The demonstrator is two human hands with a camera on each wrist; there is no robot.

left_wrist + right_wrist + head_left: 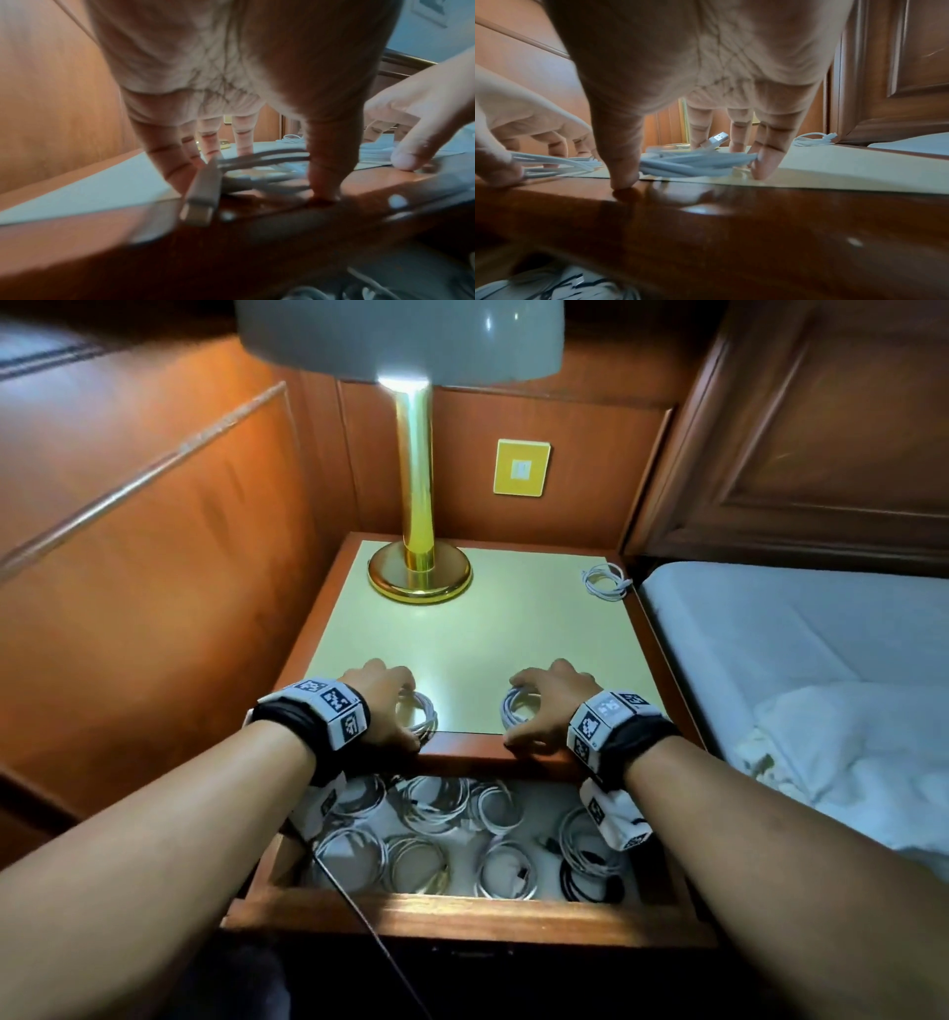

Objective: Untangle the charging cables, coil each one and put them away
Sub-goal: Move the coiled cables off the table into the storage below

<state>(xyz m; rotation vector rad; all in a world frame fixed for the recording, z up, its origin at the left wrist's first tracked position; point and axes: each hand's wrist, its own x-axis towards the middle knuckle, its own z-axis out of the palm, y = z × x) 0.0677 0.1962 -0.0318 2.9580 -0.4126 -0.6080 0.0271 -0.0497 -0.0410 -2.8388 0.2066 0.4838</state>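
Two hands are down at the front edge of the nightstand top (513, 629), each caging its own coil. The left hand (382, 706) arches over a white coil (420, 715), fingers curled round its far side and thumb planted on the wooden lip at its near side; the loops sit right under the palm, gripped between them. In the left wrist view a plug (203, 190) juts out toward 6 o'clock, blurred. The right hand (549, 708) does the same with a second white coil (515, 711): fingertips (765, 162) hook the strands at 3 o'clock of the bundle, thumb presses the wood at 9 o'clock, and a USB plug (718, 139) pokes up between the fingers. Both wrists are raised, palms down, forearms reaching over the open drawer (462, 911), where many coiled cables (436, 806) lie in rows. At 1 o'clock, well apart from both hands, a third white coil (606, 580) rests near the back corner. The brass lamp (418, 567) stands at 11 o'clock.
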